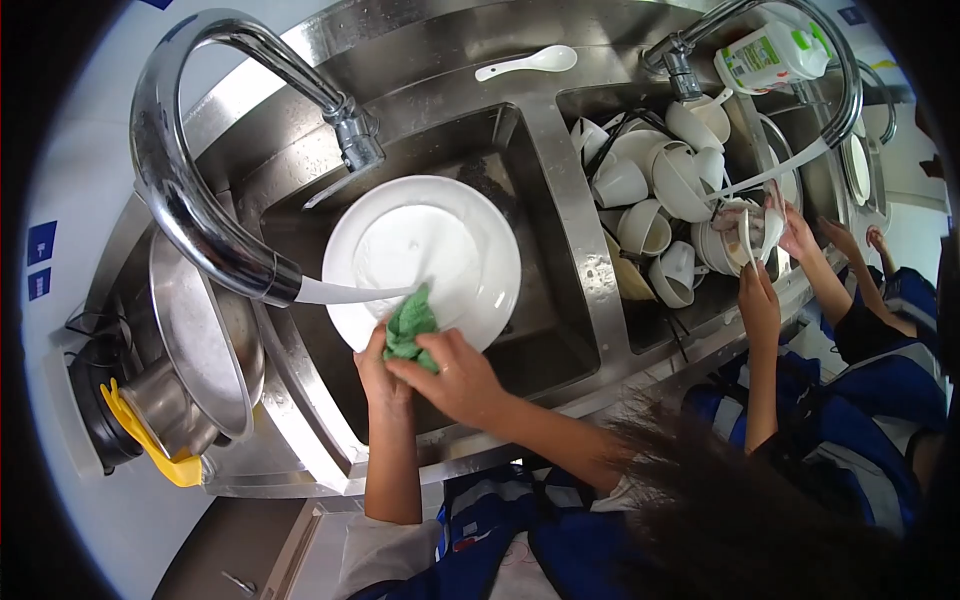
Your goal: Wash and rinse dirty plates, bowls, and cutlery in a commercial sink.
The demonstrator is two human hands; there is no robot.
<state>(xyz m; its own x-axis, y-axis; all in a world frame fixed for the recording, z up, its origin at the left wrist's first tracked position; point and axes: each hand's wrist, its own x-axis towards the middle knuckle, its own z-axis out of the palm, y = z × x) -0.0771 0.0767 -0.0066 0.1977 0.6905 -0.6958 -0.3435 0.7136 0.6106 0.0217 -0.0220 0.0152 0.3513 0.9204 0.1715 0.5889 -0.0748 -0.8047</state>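
A white plate [487, 247] is held tilted over the left steel sink basin [547, 330], and water from the curved chrome faucet [202, 217] runs onto it. At the plate's near edge, my left hand [381, 371] grips the rim and meets the green cloth [411, 326]. My right hand [457, 375] is closed on the same cloth, its fingers pressing it at the rim. The left hand's fingers are partly hidden under the plate and cloth.
White cups and bowls [645, 225] with dark chopsticks fill the middle basin. A co-worker's hands [761, 292] hold white spoons under a second faucet [847, 90]. A white spoon [536, 61] lies on the back ledge. Left stand a metal pan [195, 330], a pot [165, 405] and yellow gloves [176, 466].
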